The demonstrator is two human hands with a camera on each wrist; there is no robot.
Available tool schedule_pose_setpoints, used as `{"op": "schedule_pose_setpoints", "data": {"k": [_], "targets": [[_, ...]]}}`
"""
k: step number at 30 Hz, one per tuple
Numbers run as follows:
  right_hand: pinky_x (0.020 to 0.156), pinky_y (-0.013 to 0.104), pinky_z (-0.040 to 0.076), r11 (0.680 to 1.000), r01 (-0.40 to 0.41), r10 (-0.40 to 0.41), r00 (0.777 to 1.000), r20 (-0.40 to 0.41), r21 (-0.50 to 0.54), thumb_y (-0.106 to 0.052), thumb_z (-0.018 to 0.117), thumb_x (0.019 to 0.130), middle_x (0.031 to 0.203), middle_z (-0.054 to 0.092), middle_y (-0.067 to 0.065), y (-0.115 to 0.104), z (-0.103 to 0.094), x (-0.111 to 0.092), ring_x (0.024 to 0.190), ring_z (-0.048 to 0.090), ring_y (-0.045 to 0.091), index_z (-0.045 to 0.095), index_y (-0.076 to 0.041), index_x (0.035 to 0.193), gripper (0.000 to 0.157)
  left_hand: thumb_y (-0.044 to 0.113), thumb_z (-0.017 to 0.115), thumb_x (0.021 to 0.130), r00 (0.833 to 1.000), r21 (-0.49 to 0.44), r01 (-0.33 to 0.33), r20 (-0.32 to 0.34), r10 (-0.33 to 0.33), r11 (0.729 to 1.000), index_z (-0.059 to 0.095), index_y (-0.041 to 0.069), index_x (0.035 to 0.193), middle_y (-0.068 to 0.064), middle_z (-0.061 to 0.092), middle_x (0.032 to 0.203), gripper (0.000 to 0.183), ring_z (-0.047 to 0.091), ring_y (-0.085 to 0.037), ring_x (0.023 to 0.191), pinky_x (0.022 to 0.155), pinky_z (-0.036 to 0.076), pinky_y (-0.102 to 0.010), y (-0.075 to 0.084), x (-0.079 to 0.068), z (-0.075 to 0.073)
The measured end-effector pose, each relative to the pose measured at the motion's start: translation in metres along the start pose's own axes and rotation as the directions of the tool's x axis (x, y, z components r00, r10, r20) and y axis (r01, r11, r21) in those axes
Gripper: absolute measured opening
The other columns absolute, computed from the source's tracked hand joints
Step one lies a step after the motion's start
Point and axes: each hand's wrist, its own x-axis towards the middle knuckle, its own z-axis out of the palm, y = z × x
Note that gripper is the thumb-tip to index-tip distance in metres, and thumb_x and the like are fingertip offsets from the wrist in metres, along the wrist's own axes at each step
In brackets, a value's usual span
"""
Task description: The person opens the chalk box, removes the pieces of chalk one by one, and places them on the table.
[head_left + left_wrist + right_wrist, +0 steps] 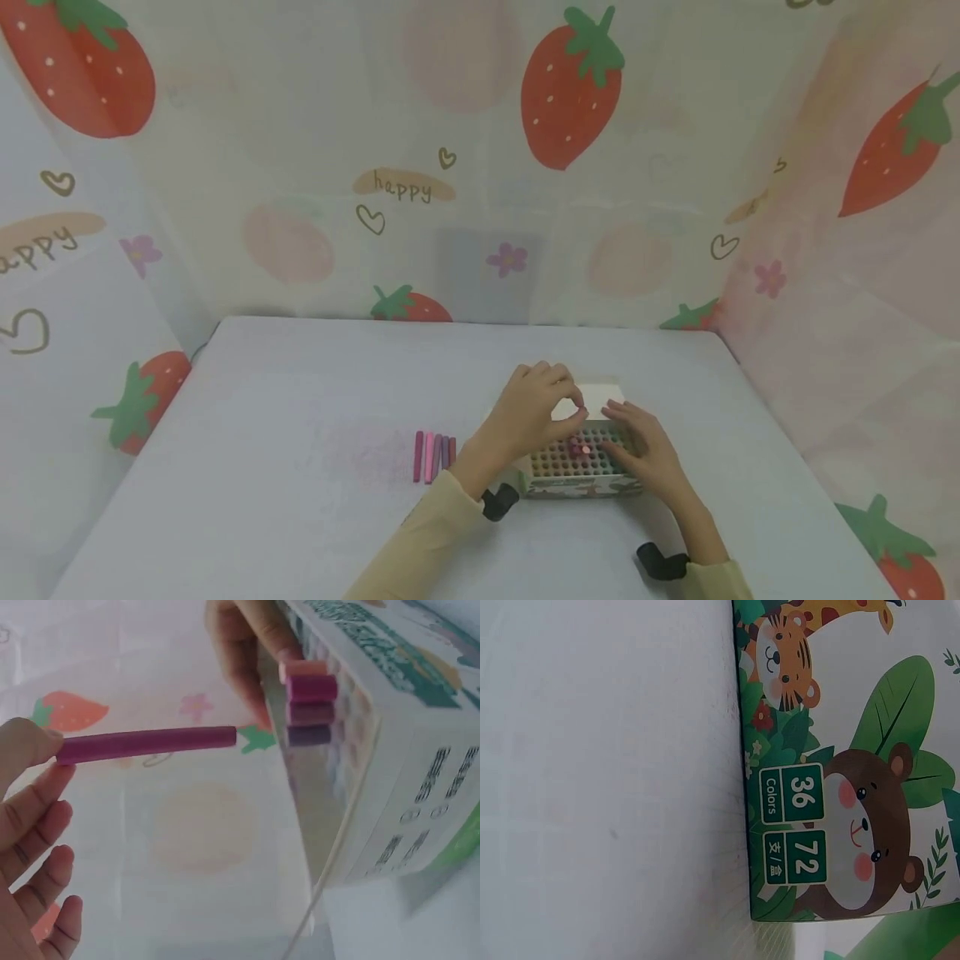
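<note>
One magenta stick (150,744) sits pinched between the thumb and index finger of the left hand (528,408), whose other fingers are loosely bent; the stick is above and apart from the holes of one box (585,486). Four sticks (310,712) stand in a cluster in those holes, between the hands. The right hand (648,450) rests at the box's right side, fingers relaxed and gripping nothing. Five loose sticks (429,457) show in a row left of the left wrist, on the white table (300,400); the left forearm may hide more. A white flap (602,402) stands just beyond both hands, partly covered by the left. The left wrist view shows the pinched stick's length, hardly visible from the head; only the right wrist view makes "36 Colors" and "72" readable, beside a printed bear.
</note>
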Motion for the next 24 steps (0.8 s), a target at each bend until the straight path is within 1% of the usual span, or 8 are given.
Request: {"op": "schedule_pose_setpoints", "data": {"k": [4, 8, 11, 16, 24], "targets": [[0.102, 0.058, 0.024, 1.000, -0.002, 0.002, 1.000, 0.002, -0.015, -0.013, 0.073, 0.078, 0.134, 0.050, 0.013, 0.000, 0.000, 0.000, 0.128, 0.036, 0.035, 0.056, -0.010, 0.124, 0.049, 0.030, 0.066, 0.081, 0.996, -0.061, 0.002, -0.088, -0.007, 0.998, 0.065, 0.023, 0.081, 0.010, 0.058, 0.087, 0.007, 0.052, -0.009, 0.080, 0.075, 0.042, -0.029, -0.007, -0.003, -0.014], [0.102, 0.058, 0.024, 1.000, 0.002, -0.002, 1.000, 0.001, -0.020, -0.013, 0.073, 0.078, 0.134, 0.050, 0.013, 0.000, 0.001, 0.000, 0.127, 0.037, 0.035, 0.056, -0.010, 0.124, 0.049, 0.027, 0.067, 0.080, 0.990, -0.096, 0.014, -0.139, -0.027, 0.995, 0.066, 0.021, 0.080, 0.008, 0.058, 0.086, 0.007, 0.052, -0.011, 0.080, 0.073, 0.042, -0.030, -0.014, -0.007, -0.030], [0.102, 0.058, 0.024, 1.000, -0.002, 0.002, 1.000, 0.001, -0.012, -0.014, 0.073, 0.078, 0.134, 0.050, 0.013, 0.001, 0.001, -0.001, 0.127, 0.036, 0.035, 0.056, -0.010, 0.124, 0.049, 0.026, 0.067, 0.079, 0.987, -0.101, 0.027, -0.152, -0.042, 0.994, 0.066, 0.019, 0.080, 0.008, 0.058, 0.086, 0.007, 0.052, -0.012, 0.081, 0.072, 0.042, -0.031, -0.021, -0.012, -0.041], [0.102, 0.059, 0.024, 1.000, -0.009, 0.009, 1.000, 0.001, 0.002, -0.014, 0.072, 0.079, 0.134, 0.049, 0.013, 0.002, 0.001, -0.003, 0.127, 0.036, 0.036, 0.056, -0.010, 0.124, 0.048, 0.023, 0.068, 0.078, 0.985, -0.111, 0.061, -0.153, -0.077, 0.992, 0.065, 0.019, 0.079, 0.008, 0.058, 0.085, 0.005, 0.052, -0.013, 0.081, 0.071, 0.040, -0.032, -0.036, -0.023, -0.059], [0.102, 0.058, 0.024, 1.000, 0.005, -0.005, 1.000, 0.002, 0.009, -0.014, 0.072, 0.080, 0.135, 0.049, 0.011, 0.003, 0.001, 0.000, 0.128, 0.035, 0.034, 0.055, -0.011, 0.125, 0.048, 0.021, 0.071, 0.076, 0.977, -0.134, 0.121, -0.160, -0.141, 0.984, 0.065, 0.017, 0.078, 0.006, 0.059, 0.083, 0.007, 0.054, -0.014, 0.082, 0.073, 0.041, -0.036, -0.061, -0.046, -0.083]]}}
